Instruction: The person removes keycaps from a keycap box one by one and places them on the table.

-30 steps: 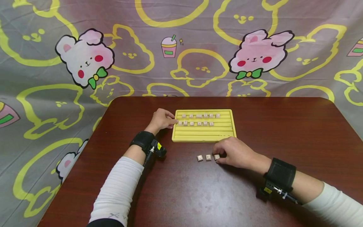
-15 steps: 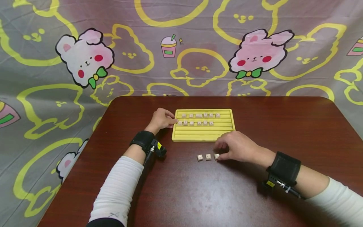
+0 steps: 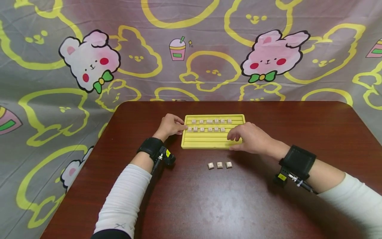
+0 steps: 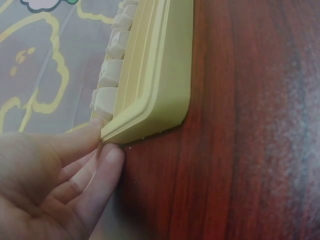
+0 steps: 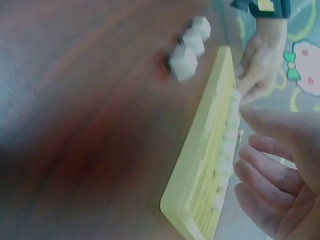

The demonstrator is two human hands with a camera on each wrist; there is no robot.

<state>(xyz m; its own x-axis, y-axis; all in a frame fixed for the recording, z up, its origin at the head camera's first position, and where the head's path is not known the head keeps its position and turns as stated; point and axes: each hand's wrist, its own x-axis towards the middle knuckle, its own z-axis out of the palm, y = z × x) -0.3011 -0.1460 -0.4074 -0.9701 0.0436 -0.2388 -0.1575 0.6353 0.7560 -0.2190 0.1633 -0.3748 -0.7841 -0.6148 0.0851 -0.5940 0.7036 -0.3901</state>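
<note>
A: Where it sits centre of the head frame, item 1: yellow tray (image 3: 213, 143), ridged w/ horizontal slots, flat on the table (image 3: 298, 132). Contents?

B: Small pale tiles, two rows, upper part of tray: top row of tiles (image 3: 211, 121), second row of tiles (image 3: 206, 129) just below. Lower slots bare. Markings on the tiles too small to read.

A: Item 2, left hand?

B: Left hand (image 3: 169, 126) at the tray's left edge, left-centre of frame. Left wrist view: fingers (image 4: 75, 150) nearly straight, tips touching the tray's corner (image 4: 145, 122), close beside the end tile. Pressing, not curled round anything.

A: Item 3, right hand?

B: Right hand (image 3: 250, 139) over the tray's lower-right part, palm down, right of centre. Right wrist view: fingers (image 5: 270, 175) loosely bent, narrow spread, above the slots. Can't tell if anything is pinched; nothing visible in them.

A: Off-tray items?

B: Three loose tiles (image 3: 220, 165) in a short row on the table, just below the tray, near but apart from it and from both hands.

A: Surrounds?

B: Dk red-brown table; black wrist straps on both arms, white sleeves; cartoon cloth (image 3: 89, 63) w/ bears and rabbits across the upper frame.
</note>
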